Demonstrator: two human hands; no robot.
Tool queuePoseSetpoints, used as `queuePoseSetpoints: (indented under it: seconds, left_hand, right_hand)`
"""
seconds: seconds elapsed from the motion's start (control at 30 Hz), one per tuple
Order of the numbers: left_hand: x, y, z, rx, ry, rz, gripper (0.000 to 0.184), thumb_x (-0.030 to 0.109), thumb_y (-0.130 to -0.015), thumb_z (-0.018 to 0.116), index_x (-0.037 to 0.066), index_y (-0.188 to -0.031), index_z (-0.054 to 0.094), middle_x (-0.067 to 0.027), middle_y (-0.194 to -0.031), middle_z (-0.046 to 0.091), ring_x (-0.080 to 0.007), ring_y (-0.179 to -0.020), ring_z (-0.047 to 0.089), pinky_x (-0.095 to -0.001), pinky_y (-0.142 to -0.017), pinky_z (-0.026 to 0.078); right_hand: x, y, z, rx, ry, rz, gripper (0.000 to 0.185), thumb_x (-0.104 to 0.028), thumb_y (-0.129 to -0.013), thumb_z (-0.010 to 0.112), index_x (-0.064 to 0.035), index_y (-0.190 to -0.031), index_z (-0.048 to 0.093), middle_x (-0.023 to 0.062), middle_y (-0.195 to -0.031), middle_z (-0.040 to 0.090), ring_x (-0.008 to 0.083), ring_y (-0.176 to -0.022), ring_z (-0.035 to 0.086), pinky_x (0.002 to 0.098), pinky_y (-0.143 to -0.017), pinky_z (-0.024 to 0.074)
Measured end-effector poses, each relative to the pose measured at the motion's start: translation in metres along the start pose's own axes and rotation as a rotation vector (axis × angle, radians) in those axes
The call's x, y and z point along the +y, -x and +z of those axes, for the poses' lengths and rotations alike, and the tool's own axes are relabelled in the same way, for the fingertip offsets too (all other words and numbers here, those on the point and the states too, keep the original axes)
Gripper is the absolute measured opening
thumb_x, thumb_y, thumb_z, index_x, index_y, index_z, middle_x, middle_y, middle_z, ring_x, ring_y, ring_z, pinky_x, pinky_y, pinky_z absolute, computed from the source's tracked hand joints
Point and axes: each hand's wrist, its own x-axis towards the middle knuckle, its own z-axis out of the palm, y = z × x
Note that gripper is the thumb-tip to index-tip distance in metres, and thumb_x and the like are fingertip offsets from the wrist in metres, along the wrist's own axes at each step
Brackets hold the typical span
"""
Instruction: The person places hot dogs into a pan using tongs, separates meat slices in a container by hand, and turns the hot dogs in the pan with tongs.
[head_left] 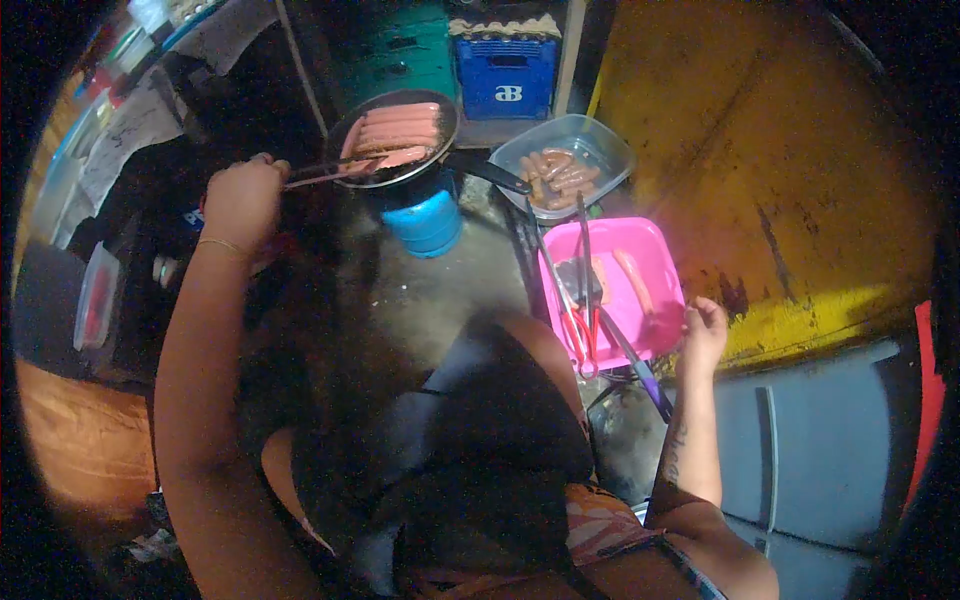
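Observation:
My left hand (245,198) is closed round the handles of metal tongs (315,178), whose tips reach into a black frying pan (452,125). Several sausages (398,128) lie side by side in the pan, and the tips touch the lower ones. On the right, my right hand (706,325) is at the edge of a pink basin (665,275), its fingers curled; whether it pinches anything is too small to tell. Inside the basin are a long sausage (632,280) and a dark spatula (571,280). Red-handled tongs (580,325) rest across the basin.
Behind the basin, a clear plastic container (615,150) holds several browned sausages (560,178). A blue gas canister (423,225) stands beneath the pan. Farther back are a blue crate (507,75) and a green crate (405,55). A yellow-brown panel (780,150) borders the right side.

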Motion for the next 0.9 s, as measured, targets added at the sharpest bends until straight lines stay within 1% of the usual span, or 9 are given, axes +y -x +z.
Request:
queuePoseSetpoints:
  seconds: [0.13,0.23,0.33,0.43,0.53,0.63,0.73,0.83,0.9]
  left_hand:
    - [-0.001,0.001,0.005,0.053,-0.021,0.037,0.017,0.014,-0.08,0.056,0.01,-0.095,0.063,-0.0098,-0.097,0.063,-0.0296,-0.091,0.064,-0.0411,-0.075,0.053]
    - [-0.003,0.001,0.004,0.018,-0.011,0.06,0.016,0.013,-0.08,0.055,0.01,-0.094,0.063,-0.0101,-0.097,0.062,-0.0298,-0.091,0.064,-0.0411,-0.075,0.053]
    - [-0.005,0.001,0.0,0.004,-0.04,0.082,0.016,0.012,-0.081,0.053,0.01,-0.093,0.063,-0.0109,-0.096,0.062,-0.0302,-0.091,0.064,-0.0415,-0.075,0.053]
    - [-0.008,0.001,0.001,0.081,0.029,0.055,0.015,0.011,-0.08,0.054,0.009,-0.091,0.062,-0.0126,-0.095,0.062,-0.0314,-0.09,0.063,-0.0423,-0.074,0.052]
    - [-0.011,0.003,-0.006,0.101,0.029,0.04,0.015,0.01,-0.078,0.056,0.009,-0.092,0.063,-0.0142,-0.094,0.062,-0.0331,-0.089,0.063,-0.0429,-0.074,0.052]
    - [-0.014,0.005,-0.015,0.041,0.056,0.009,0.02,0.008,-0.076,0.058,0.009,-0.095,0.063,-0.0149,-0.094,0.062,-0.0344,-0.09,0.062,-0.0434,-0.075,0.051]
    - [-0.011,0.011,-0.019,0.129,0.142,-0.037,0.02,0.009,-0.078,0.058,0.01,-0.097,0.064,-0.015,-0.094,0.063,-0.0349,-0.091,0.062,-0.0442,-0.076,0.05]
    - [0.008,0.016,-0.034,0.02,0.198,-0.168,0.024,0.01,-0.078,0.06,0.009,-0.102,0.064,-0.0169,-0.098,0.063,-0.0353,-0.092,0.061,-0.0446,-0.079,0.049]
    - [-0.003,0.015,-0.009,0.068,0.226,-0.164,0.028,0.011,-0.079,0.062,0.007,-0.106,0.063,-0.0181,-0.1,0.063,-0.035,-0.092,0.061,-0.0425,-0.08,0.049]
  right_hand:
    - [-0.003,0.0,0.0,0.003,0.004,0.028,0.019,0.0,-0.079,0.06,0.0,-0.098,0.061,0.0056,-0.093,0.06,0.0143,-0.086,0.054,0.0259,-0.082,0.0433]
    - [0.0,-0.002,0.001,-0.023,-0.005,0.037,0.018,0.0,-0.08,0.06,0.0001,-0.097,0.061,0.0056,-0.092,0.061,0.0142,-0.085,0.055,0.0259,-0.081,0.0438]
    - [0.0,-0.001,0.005,-0.019,0.001,-0.011,0.017,0.0,-0.08,0.06,0.0004,-0.097,0.061,0.0055,-0.092,0.061,0.0144,-0.086,0.055,0.0263,-0.082,0.0437]
    - [-0.002,0.002,0.01,-0.045,-0.042,0.032,0.016,0.0,-0.08,0.06,0.0001,-0.096,0.061,0.0053,-0.092,0.061,0.0147,-0.087,0.055,0.0269,-0.083,0.0432]
    - [-0.004,0.001,0.01,-0.058,0.025,-0.009,0.015,0.0,-0.08,0.059,-0.0002,-0.095,0.061,0.0055,-0.092,0.061,0.0148,-0.087,0.055,0.0269,-0.083,0.0432]
    - [-0.001,-0.001,0.008,-0.053,0.0,0.005,0.015,-0.001,-0.081,0.059,-0.0006,-0.095,0.061,0.0057,-0.092,0.061,0.015,-0.087,0.055,0.027,-0.081,0.0439]
    - [-0.004,0.001,0.009,-0.055,-0.007,-0.008,0.015,-0.001,-0.081,0.059,-0.0008,-0.096,0.061,0.0055,-0.091,0.061,0.0143,-0.084,0.055,0.0261,-0.078,0.0444]
    - [-0.009,0.004,0.009,-0.047,-0.028,0.03,0.017,-0.001,-0.08,0.059,-0.0008,-0.097,0.06,0.0052,-0.089,0.061,0.0134,-0.081,0.055,0.0254,-0.077,0.0447]
    - [-0.014,0.007,0.009,-0.019,-0.034,0.029,0.016,-0.001,-0.079,0.059,-0.0015,-0.095,0.061,0.0051,-0.087,0.062,0.0131,-0.079,0.056,0.0253,-0.076,0.0452]
